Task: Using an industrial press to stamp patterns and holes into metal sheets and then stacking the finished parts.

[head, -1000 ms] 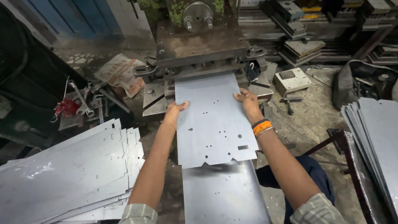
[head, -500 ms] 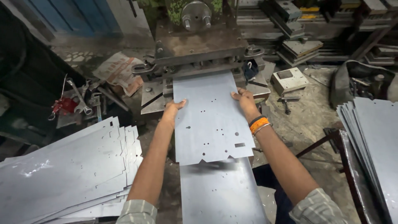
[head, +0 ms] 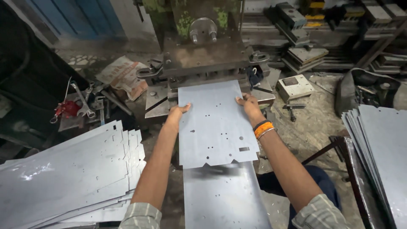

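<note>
- The left hand (head: 177,113) grips the left edge of a flat metal sheet (head: 214,127), fingers curled over the rim, thumb on top.
- The right hand (head: 247,103) clamps the sheet's right edge near its far end; an orange band and a thin bangle (head: 263,128) sit on that wrist.
- The sheet is thin, dull grey and smooth, roughly rectangular, pierced with small round holes and one small rectangular slot, its near edge cut with notches.
- It lies between both hands, its far end tucked under the tooling of a heavy press (head: 207,55) with rusty brown plates and flaking green paint.
- Its near end overlaps a second grey sheet (head: 224,199) lying towards the person.
- To the left, a fanned stack of similar notched sheets (head: 68,174) lies flat, well apart from the hands.
- To the right, another stack of sheets (head: 377,152) leans on edge.
- Spanners (head: 82,101) and a red-handled tool (head: 63,109) lie on the cluttered floor to the left of the press.
- A small pale box (head: 294,87) sits right of the press.
</note>
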